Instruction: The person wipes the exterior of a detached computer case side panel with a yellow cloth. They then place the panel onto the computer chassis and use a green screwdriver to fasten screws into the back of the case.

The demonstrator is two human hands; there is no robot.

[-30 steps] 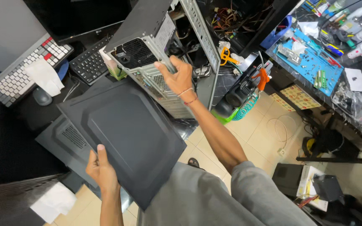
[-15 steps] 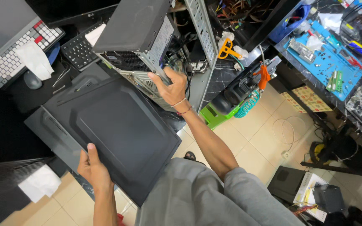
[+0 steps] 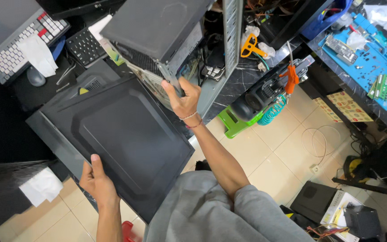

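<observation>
White keyboard [image 3: 16, 51] with tissue [image 3: 37, 54], upper left; mouse [image 3: 35, 77] beside it. Black keypad [image 3: 85, 46] nearby. Orange clamp [image 3: 250, 46] on dark tabletop [image 3: 240, 83]. Teal coiled hose [image 3: 275, 110] over green base [image 3: 230, 123]. Blue mat [image 3: 369, 62], upper right. Tiled floor [image 3: 274, 157].

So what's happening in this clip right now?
A person is working on a desktop computer case at a cluttered bench. The left hand holds a black side panel by its lower edge, detached from the case. The right hand grips the corner of the open, tilted case. Keyboards lie to the left, and a blue mat with small parts lies to the right.
</observation>
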